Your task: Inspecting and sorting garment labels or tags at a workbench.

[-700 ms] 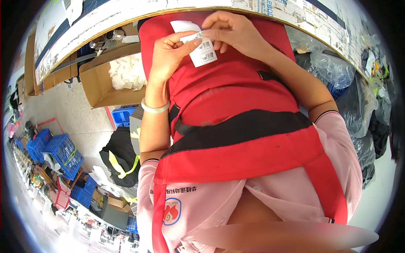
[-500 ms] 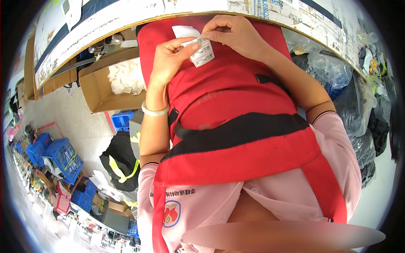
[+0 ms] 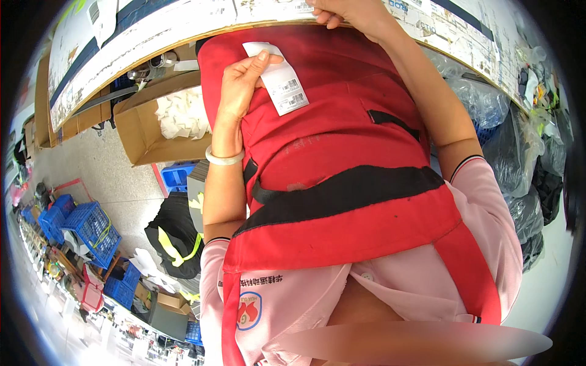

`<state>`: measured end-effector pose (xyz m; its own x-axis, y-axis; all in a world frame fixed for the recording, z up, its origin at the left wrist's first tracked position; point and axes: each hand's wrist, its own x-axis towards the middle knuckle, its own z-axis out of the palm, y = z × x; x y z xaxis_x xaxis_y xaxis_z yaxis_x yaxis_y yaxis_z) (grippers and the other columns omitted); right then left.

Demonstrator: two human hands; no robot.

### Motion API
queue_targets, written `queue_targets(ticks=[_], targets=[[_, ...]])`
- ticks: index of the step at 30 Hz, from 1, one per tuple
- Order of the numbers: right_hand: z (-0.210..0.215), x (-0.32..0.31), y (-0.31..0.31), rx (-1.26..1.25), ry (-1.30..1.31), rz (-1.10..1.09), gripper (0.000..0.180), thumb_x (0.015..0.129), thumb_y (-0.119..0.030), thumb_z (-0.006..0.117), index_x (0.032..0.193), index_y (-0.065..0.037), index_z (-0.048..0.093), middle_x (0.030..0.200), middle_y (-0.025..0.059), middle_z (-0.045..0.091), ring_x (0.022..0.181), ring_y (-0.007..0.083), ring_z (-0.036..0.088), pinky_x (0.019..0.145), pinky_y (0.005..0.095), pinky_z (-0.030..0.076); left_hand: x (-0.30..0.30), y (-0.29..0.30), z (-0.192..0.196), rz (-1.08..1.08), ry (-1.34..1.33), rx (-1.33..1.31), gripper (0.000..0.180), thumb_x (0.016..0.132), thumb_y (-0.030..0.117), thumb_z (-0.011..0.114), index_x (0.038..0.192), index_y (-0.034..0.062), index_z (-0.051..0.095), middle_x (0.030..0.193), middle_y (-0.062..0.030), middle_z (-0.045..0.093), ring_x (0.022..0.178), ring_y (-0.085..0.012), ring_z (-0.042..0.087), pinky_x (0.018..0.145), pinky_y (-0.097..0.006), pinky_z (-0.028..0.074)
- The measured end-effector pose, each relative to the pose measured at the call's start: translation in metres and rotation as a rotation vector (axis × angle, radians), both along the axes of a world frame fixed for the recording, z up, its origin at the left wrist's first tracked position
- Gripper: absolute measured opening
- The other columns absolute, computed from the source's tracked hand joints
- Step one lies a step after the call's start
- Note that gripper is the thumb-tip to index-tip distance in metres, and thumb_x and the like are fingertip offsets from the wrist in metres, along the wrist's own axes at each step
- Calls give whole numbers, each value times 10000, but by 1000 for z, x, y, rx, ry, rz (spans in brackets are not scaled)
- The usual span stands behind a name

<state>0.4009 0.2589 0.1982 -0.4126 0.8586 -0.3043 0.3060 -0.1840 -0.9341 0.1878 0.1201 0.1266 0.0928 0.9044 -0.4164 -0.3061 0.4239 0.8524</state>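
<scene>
My left hand (image 3: 243, 79) is closed, with thumb and fingers pinching a strip of white barcode labels (image 3: 282, 85). The strip hangs over the red apron (image 3: 342, 91), its printed end lower right. At the top edge of the view, my right hand (image 3: 354, 13) is over the front edge of the worktable (image 3: 268, 11), partly cut off by the frame. Its thumb and forefinger are pinched at a small barcode label (image 3: 303, 7) against the white tabletop, and the other fingers are curled.
Left of my lap stands an open cardboard box (image 3: 137, 131) with white paper scraps (image 3: 182, 114). Blue crates (image 3: 93, 229) and a black cloth bundle (image 3: 174, 229) lie further left. Clear plastic bags (image 3: 510, 146) are piled at the right, beneath the table edge.
My right hand has left the label strip and moved up and forward onto the tabletop with a small label. The strip in my left hand now hangs longer and straighter.
</scene>
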Motion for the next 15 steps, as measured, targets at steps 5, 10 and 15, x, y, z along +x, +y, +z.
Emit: queue_targets(ticks=[5,10,15], targets=[[-6,0,3,-18,-10,-2,166,874,-104,621,842,58,638,698,104,646,550,139,603,493,234,500,-1,0,0,-5,-26,3,342,936,295,588,989,-26,695,843,-79,687,707,-108,627,645,-213,505],[-8,-1,3,-26,9,-2,168,871,-111,625,849,56,641,706,102,646,562,139,605,495,236,501,0,0,0,3,-20,0,334,933,290,593,988,-22,696,841,-76,686,709,-105,625,644,-212,506],[-5,-2,2,-6,-30,9,170,869,-110,627,846,58,640,710,102,646,569,140,607,495,237,501,0,0,1,-1,-10,-1,327,932,287,594,987,-19,697,845,-74,687,710,-104,625,648,-215,508]])
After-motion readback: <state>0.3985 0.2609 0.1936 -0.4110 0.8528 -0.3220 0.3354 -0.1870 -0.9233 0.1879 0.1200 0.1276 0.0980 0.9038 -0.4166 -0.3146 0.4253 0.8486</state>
